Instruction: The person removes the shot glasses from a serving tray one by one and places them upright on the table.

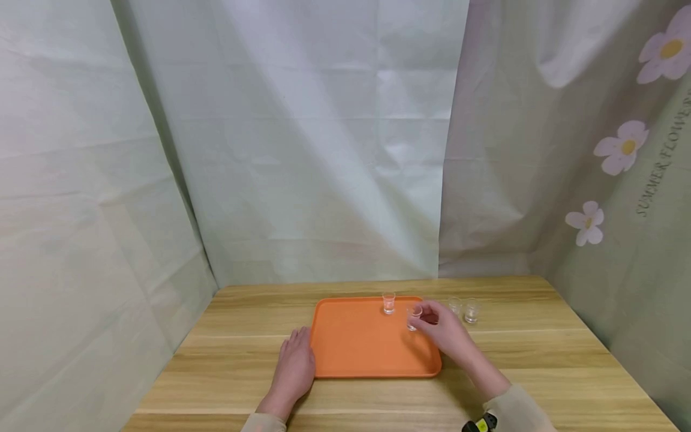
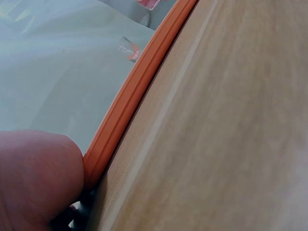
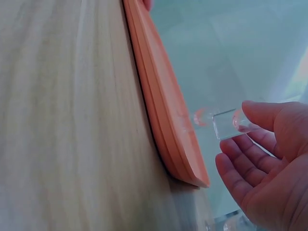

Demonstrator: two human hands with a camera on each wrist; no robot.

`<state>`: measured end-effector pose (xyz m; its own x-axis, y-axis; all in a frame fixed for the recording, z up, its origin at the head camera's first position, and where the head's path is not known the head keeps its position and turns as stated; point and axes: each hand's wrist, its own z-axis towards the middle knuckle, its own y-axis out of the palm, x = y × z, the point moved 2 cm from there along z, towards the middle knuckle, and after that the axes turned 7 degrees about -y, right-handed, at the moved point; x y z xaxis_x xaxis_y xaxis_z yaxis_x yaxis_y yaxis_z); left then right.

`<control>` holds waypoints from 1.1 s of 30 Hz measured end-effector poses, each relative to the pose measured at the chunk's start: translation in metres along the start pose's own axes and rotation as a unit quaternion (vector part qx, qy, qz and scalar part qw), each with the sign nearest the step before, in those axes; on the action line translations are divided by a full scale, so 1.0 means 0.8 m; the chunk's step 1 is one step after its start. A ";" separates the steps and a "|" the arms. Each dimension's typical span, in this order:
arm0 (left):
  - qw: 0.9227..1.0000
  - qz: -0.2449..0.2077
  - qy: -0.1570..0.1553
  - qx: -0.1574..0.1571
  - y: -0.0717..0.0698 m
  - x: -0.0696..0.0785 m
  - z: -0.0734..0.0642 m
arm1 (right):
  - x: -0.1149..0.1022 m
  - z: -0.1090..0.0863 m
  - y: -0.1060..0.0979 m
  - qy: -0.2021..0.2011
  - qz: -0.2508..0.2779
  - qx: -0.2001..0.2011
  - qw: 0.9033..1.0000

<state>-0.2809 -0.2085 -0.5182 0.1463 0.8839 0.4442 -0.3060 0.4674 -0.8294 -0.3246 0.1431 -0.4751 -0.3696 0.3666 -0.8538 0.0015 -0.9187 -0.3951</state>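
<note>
An orange tray point(image 1: 356, 345) lies flat on the wooden table. My right hand point(image 1: 447, 332) pinches a small clear shot glass point(image 1: 412, 321) between thumb and fingers over the tray's right part. The right wrist view shows this held glass point(image 3: 225, 127) upright and raised off the tray's surface. A second shot glass point(image 1: 388, 304) stands on the tray near its far edge. Along the tray's left edge rests my left hand point(image 1: 296, 366), fingers extended; its thumb point(image 2: 41, 175) touches the rim in the left wrist view.
Two more clear shot glasses, one point(image 1: 471, 311) farther right and one point(image 1: 454, 305) partly behind the right hand, stand on the table point(image 1: 550, 360) right of the tray. Pale curtains point(image 1: 324, 150) hang behind the table and on both sides.
</note>
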 end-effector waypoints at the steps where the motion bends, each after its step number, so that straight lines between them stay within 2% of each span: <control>1: 1.000 0.000 -0.002 -0.002 0.000 0.000 0.000 | 0.000 -0.002 -0.002 0.002 0.001 0.002 1.000; 8: 0.999 0.000 -0.024 -0.033 -0.002 0.003 0.000 | 0.002 -0.014 -0.020 0.012 -0.003 0.004 1.000; 15: 1.000 0.004 -0.016 -0.023 0.000 0.001 0.002 | 0.010 -0.026 -0.045 0.030 -0.050 0.011 0.998; 23: 0.999 0.012 -0.023 -0.029 -0.003 0.003 0.001 | 0.022 -0.034 -0.065 0.004 -0.067 0.012 0.998; 26: 0.999 0.001 -0.023 -0.023 -0.001 0.002 0.001 | 0.026 -0.035 -0.071 0.007 -0.076 0.016 0.997; 33: 1.000 -0.020 -0.006 0.010 0.015 -0.011 0.002 | 0.033 -0.038 -0.082 0.009 -0.100 0.003 0.995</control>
<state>-0.2872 -0.2107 -0.5314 0.1484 0.8639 0.4813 -0.3194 0.5025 -0.8034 -0.3065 0.2175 -0.4819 -0.3445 0.5444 -0.7648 -0.0763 -0.8282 -0.5551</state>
